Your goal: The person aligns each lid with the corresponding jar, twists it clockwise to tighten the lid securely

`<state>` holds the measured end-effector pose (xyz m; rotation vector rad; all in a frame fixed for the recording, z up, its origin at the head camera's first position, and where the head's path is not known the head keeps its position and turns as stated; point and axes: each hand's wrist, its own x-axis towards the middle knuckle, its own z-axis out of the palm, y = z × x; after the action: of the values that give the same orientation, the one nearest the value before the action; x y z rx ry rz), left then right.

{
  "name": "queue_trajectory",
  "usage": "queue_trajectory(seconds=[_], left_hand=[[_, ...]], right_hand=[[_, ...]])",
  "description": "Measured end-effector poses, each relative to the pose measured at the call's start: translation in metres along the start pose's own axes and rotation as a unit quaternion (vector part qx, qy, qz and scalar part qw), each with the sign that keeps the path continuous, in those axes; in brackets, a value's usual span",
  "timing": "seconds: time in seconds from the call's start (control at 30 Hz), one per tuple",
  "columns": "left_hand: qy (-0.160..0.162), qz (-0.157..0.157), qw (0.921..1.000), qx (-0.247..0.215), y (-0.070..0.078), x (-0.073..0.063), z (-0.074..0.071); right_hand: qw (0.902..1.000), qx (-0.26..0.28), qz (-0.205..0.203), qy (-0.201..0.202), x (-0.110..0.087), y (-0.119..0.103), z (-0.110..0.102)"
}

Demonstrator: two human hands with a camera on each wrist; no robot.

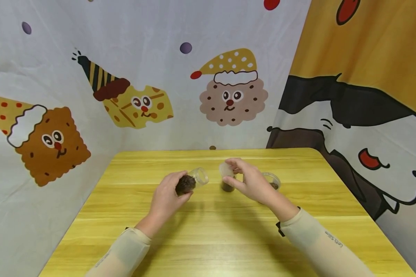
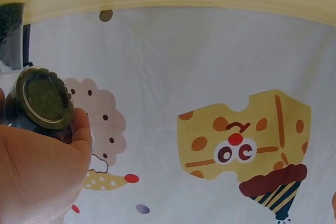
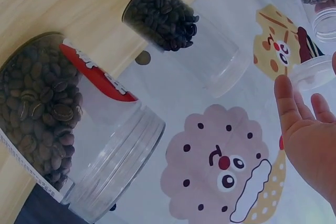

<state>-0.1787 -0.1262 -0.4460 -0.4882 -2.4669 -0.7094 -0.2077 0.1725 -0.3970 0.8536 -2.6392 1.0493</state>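
Note:
My left hand (image 1: 168,196) grips a small clear jar (image 1: 186,185) partly filled with dark pieces. The jar is tilted, its open mouth facing right; its round base (image 2: 46,98) shows in the left wrist view. My right hand (image 1: 251,181) pinches a translucent round lid (image 1: 226,169) between fingertips and thumb. Behind and below the lid, a second small clear jar (image 3: 163,17) holds coffee beans and stands on the table, partly hidden by the hand in the head view. To the right, a big clear jar (image 3: 47,103) of coffee beans is partly covered by the right hand in the head view.
Everything is on a yellow wood-grain table (image 1: 208,234). A white cloth backdrop (image 1: 180,127) with cartoon prints rises behind the table's far edge. The big jar carries a red label (image 3: 97,72) and has no lid on it.

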Motion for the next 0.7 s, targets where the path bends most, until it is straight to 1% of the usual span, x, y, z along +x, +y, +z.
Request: queue_trajectory(seconds=[0.3, 0.5, 0.7], left_hand=[[-0.015, 0.025, 0.9994, 0.018, 0.011, 0.006, 0.003], [-0.024, 0.039, 0.9988, 0.016, 0.019, 0.011, 0.006], [-0.028, 0.049, 0.9982, 0.017, 0.027, 0.014, 0.007]], right_hand=[[0.9994, 0.029, -0.02, -0.001, 0.0, -0.003, 0.004], [0.9985, 0.047, -0.027, 0.002, -0.001, -0.005, 0.005], [0.9974, 0.065, -0.032, -0.005, -0.002, -0.008, 0.003]])
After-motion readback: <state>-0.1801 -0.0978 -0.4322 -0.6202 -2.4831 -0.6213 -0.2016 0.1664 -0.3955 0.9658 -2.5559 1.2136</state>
